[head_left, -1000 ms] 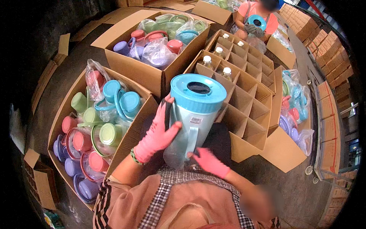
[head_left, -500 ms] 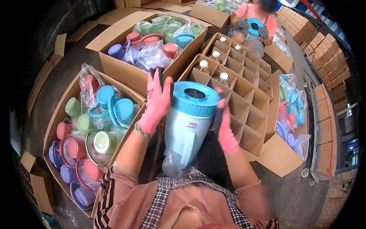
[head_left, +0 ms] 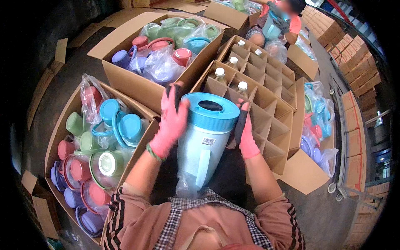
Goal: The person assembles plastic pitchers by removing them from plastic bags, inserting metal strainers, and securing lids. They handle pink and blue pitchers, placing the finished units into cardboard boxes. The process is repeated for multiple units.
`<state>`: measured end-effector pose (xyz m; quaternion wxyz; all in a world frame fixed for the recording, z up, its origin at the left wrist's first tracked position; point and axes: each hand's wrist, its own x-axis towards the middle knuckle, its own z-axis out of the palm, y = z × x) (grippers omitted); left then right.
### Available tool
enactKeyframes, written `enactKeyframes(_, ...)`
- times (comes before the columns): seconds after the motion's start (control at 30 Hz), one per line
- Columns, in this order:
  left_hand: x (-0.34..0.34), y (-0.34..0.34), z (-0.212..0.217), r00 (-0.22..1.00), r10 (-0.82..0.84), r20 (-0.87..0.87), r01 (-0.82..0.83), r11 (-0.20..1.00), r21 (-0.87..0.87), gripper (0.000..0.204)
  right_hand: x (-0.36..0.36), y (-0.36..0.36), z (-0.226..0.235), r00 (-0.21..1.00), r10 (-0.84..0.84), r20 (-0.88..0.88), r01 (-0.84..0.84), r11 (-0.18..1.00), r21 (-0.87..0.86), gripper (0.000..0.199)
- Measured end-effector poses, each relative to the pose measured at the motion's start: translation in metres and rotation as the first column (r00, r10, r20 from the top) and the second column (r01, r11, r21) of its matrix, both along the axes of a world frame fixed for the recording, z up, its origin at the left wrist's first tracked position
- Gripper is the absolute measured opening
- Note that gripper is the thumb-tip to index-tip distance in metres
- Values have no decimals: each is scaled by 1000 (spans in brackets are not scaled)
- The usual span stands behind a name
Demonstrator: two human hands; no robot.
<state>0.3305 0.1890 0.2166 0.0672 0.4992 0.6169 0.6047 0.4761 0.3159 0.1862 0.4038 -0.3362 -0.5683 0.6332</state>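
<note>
Left grip [head_left: 170, 123], in a pink glove with dark fingertips, stands open at the left side of the blue lid [head_left: 216, 121]: fingers raised, thumb beside the rim. Right grip [head_left: 246, 132], gloved alike, also open, fingers extended along the lid's right edge. From my station I cannot tell how firmly either presses. Jug [head_left: 193, 143], pale blue, is between the two, over the wearer's lap, lid uppermost and body tilted; handle [head_left: 203, 167] toward the wearer, small label [head_left: 208, 141] above it. Clear bag [head_left: 187, 186] bunched at the lower end. To its left I log a box [head_left: 134, 102] of purple, red, green and blue tubs, some in plastic; beyond, a similar box [head_left: 133, 81]. Ahead and right, two adjoining divided boxes [head_left: 259, 121], white-capped bottles [head_left: 220, 76] in some cells. Farther off, a co-worker [head_left: 295, 26] with another blue jug [head_left: 271, 31]
</note>
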Motion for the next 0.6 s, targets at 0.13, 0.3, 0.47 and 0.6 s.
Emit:
enactKeyframes(0.13, 14, -13, 29, 927, -141, -348, 121, 989, -79, 66, 0, 42, -2, 788, 277, -550, -507, 798, -324, 59)
enactKeyframes(0.3, -6, -18, 53, 904, 5, -427, 129, 950, 285, 73, -12, 0, 83, 788, 252, -561, -354, 932, -79, 58)
enactKeyframes(0.47, -39, -1, 58, 974, -189, -125, 204, 972, 118, 46, -9, -15, 98, 884, 291, -365, -109, 889, 445, 89)
enactKeyframes(0.6, -33, 33, 55, 688, -409, 599, 261, 910, 323, 41, -34, 12, 117, 937, -269, 223, -263, -121, 957, 76)
